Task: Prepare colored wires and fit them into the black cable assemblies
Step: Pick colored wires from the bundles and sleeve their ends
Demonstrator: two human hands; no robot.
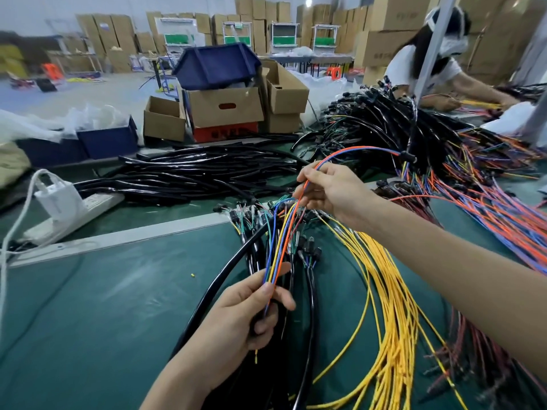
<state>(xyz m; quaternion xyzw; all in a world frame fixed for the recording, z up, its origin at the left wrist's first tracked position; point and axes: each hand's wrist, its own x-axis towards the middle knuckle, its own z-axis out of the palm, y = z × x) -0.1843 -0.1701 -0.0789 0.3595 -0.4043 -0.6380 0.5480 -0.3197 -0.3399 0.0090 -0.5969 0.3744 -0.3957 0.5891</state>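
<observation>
Green matting [103,306] covers my bench, with cardboard boxes [225,106] stacked behind. My left hand [236,318] is curled round a black cable [219,282] and pinches the lower ends of a few coloured wires [281,241] against it. My right hand [331,190] pinches the orange and blue ones higher up, above the loose yellow wires [393,306]. To do this well I'd draw the strands taut and straight, line up their tips evenly, and stop them tangling with the pile beneath.
</observation>
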